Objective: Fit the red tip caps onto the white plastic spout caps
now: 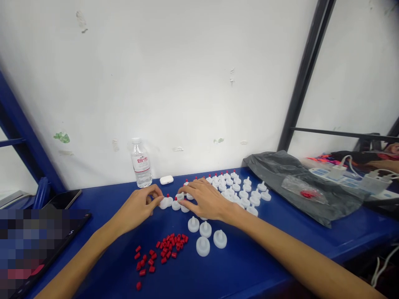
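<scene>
My left hand (140,206) has its thumb and forefinger pinched at the top of a white plastic nozzle cap (163,204), at the left end of a cluster. The tip of that cap is hidden by my fingers. Just to its right, my right hand (207,199) reaches over the cluster, fingers apart, thumb and forefinger close to a cap with a red tip cover (176,204). Whether they touch it I cannot tell. Several loose red tip covers (168,246) lie in front of my hands. A few bare white nozzle caps (203,246) stand nearer to me.
Many more white nozzle caps (244,194) stand on the blue table (249,259), the back ones red-tipped. Behind are a water bottle (141,164) and a small white case (166,180). A grey plastic bag (280,178) and power strip (346,181) lie right; a dark screen (67,232) left.
</scene>
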Demonstrator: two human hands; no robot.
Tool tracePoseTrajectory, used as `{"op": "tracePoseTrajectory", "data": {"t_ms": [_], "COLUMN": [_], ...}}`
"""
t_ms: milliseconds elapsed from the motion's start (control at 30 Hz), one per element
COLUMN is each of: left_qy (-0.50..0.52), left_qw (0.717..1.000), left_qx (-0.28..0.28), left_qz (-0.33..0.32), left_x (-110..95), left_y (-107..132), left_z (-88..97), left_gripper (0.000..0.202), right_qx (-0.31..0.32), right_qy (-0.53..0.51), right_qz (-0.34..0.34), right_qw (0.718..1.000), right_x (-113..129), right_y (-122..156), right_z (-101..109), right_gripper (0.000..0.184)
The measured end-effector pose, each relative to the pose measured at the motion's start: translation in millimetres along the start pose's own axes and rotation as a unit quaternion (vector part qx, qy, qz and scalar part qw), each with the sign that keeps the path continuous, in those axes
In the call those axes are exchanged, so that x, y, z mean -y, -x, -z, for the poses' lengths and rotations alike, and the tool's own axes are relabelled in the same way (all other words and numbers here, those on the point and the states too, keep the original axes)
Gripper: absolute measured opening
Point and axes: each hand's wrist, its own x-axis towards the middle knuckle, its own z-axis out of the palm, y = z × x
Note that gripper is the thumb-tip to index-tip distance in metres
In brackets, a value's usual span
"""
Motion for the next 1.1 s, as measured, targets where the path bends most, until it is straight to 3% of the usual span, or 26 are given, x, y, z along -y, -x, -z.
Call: {"op": "tracePoseTrajectory", "data": {"t_ms": [133, 267, 367, 567, 667, 833, 1100], "left_qy": [0.184, 0.233, 0.215, 0.115, 0.062, 0.059, 0.069], "left_qw": [0.982, 0.972, 0.976, 0.985, 0.986, 0.972, 0.973], "left_qx": [0.026, 0.026, 0.036, 0.126, 0.156, 0.226, 0.218], "left_qz": [0.017, 0.023, 0.021, 0.038, 0.019, -0.02, -0.025], "left_x": [-18.2, -21.7, -19.8, -15.6, -17.6, -23.7, -15.3], "left_y": [4.5, 6.6, 5.5, 7.2, 11.5, 15.8, 12.5], "left_z": [-7.5, -9.6, -4.6, 4.8, 2.8, -7.7, -15.8], "left_gripper": [0.03, 0.034, 0.033, 0.033, 0.025, 0.022, 0.022], "right_qx": [-0.002, -0.009, -0.028, -0.027, -0.039, -0.037, -0.022], "right_qy": [-0.017, -0.021, -0.018, -0.002, 0.0, 0.0, -0.002], "right_qz": [0.026, 0.035, 0.03, 0.029, 0.022, 0.02, 0.022], "right_qw": [1.0, 0.999, 0.999, 0.999, 0.999, 0.999, 1.0], "right_x": [5.6, 7.4, 7.1, 3.7, 1.7, 1.8, 3.9], "right_y": [-0.4, -0.3, -0.4, -0.1, 0.2, -0.2, -0.7], "right_z": [1.1, -1.3, -3.1, -7.1, -8.5, -7.9, -6.6], "right_gripper": [0.041, 0.034, 0.032, 0.034, 0.035, 0.036, 0.034]}}
